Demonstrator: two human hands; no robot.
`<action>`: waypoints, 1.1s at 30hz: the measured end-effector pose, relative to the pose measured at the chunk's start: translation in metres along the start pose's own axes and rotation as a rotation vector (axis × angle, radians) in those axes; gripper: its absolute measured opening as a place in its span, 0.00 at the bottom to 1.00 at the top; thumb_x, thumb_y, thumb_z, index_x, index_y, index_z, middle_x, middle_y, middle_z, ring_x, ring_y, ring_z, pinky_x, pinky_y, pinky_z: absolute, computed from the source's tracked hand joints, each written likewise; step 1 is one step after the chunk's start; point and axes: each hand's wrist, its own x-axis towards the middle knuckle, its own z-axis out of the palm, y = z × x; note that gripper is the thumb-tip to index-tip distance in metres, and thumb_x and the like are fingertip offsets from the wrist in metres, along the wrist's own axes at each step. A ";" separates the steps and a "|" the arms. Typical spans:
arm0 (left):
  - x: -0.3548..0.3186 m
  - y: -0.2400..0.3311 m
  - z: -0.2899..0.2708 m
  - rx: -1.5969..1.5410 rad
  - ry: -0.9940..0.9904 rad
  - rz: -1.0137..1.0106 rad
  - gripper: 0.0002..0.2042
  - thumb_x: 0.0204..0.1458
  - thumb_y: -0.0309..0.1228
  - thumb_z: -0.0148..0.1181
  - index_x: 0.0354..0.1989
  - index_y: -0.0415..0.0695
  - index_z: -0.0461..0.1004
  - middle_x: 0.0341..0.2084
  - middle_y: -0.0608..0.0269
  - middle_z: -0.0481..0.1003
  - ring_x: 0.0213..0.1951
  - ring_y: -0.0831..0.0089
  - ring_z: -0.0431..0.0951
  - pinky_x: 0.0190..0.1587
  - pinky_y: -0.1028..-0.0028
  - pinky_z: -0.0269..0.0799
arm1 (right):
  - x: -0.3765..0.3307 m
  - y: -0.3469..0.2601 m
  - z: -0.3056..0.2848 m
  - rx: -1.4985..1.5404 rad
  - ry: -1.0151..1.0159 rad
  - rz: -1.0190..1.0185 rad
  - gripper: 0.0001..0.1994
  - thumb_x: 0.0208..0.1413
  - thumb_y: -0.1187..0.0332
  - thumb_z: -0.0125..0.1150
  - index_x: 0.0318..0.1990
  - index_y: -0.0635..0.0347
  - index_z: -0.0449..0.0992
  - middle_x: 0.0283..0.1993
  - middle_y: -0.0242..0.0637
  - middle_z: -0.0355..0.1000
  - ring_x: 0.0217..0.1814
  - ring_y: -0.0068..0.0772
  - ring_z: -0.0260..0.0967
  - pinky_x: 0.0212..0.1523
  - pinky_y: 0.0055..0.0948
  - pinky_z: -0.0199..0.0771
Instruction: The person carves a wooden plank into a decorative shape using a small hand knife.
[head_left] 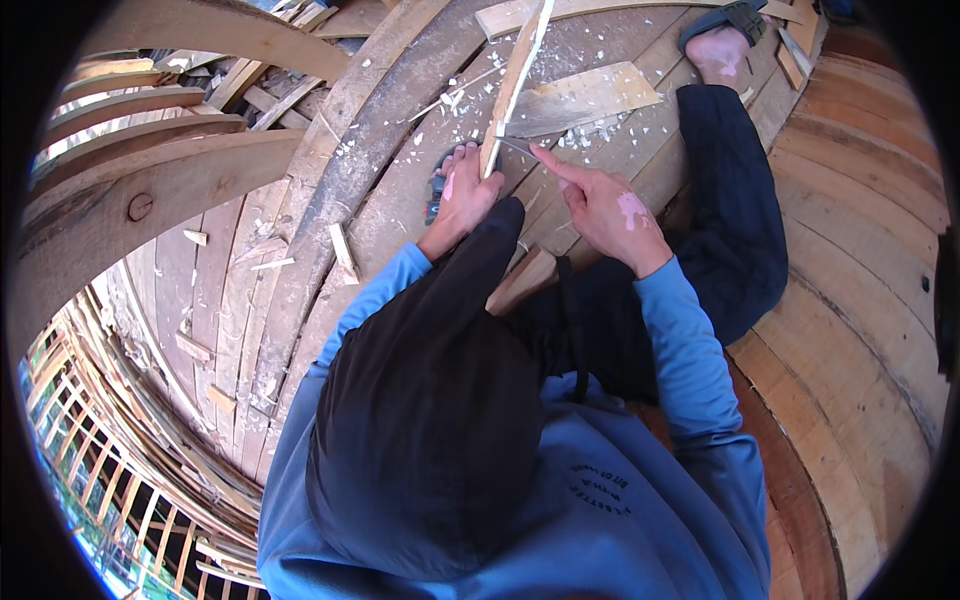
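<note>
A long, narrow wooden strip (513,85) with a pale edge slants up and away from me. My left hand (466,202) is closed around its near end, beside my sandalled left foot (461,160). The fingers of my right hand (612,212) are closed on a knife, its handle hidden in the palm. My index finger lies along the back of the thin blade (517,146), whose tip touches the strip's right edge just beyond my left hand. Whitish shavings (590,132) lie scattered on the planks around the strip.
A flat board (580,100) lies on the plank floor (390,215) right of the strip. Curved timber ribs (150,195) rise at the left. Plank walling (860,270) curves along the right. A wood block (524,280) sits between my legs, and offcuts (343,253) lie at left.
</note>
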 end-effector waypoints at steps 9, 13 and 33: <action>0.003 0.001 -0.003 -0.019 -0.054 -0.037 0.35 0.48 0.40 0.58 0.61 0.26 0.65 0.56 0.26 0.69 0.58 0.33 0.69 0.64 0.44 0.59 | 0.006 -0.002 0.014 -0.112 0.057 -0.006 0.29 0.65 0.73 0.48 0.72 0.37 0.68 0.47 0.59 0.78 0.49 0.64 0.76 0.54 0.54 0.75; 0.009 -0.023 0.009 0.081 -0.004 0.025 0.36 0.49 0.40 0.58 0.62 0.25 0.65 0.56 0.25 0.69 0.59 0.31 0.69 0.65 0.43 0.59 | 0.017 0.005 0.019 -0.175 0.056 -0.025 0.30 0.66 0.74 0.47 0.74 0.36 0.66 0.54 0.57 0.78 0.54 0.64 0.76 0.59 0.54 0.74; -0.014 0.028 -0.014 -0.228 0.125 0.002 0.13 0.60 0.37 0.52 0.32 0.38 0.71 0.22 0.51 0.69 0.29 0.58 0.70 0.34 0.58 0.63 | 0.031 0.000 0.046 -0.226 0.110 0.099 0.30 0.67 0.73 0.48 0.75 0.34 0.65 0.46 0.58 0.80 0.49 0.61 0.78 0.53 0.55 0.77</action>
